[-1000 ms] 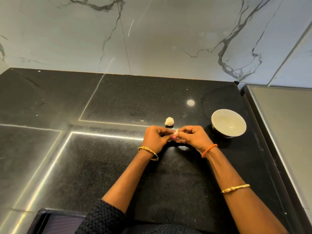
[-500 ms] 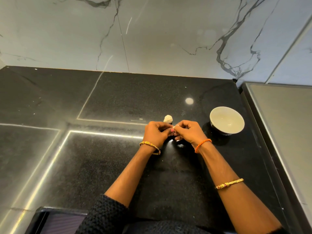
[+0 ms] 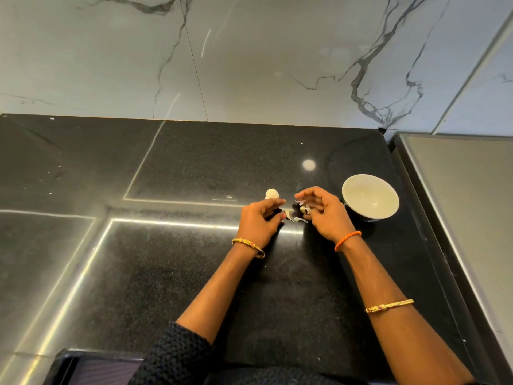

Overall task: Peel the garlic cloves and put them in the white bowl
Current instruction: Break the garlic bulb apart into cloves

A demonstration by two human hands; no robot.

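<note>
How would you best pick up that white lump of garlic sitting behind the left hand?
Pinch the garlic across its rounded sides, coming from above. It sits alone on the counter just beyond the left hand, so nothing blocks a top-down grip, and its small bulging shape suits two fingertips.

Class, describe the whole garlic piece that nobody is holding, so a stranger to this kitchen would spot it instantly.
Start at the black counter below the marble wall. Left of the white bowl, just beyond the left hand, sits the garlic piece. It is a pale, rounded lump lying alone, unlike the thin skin scraps between the hands.
</note>
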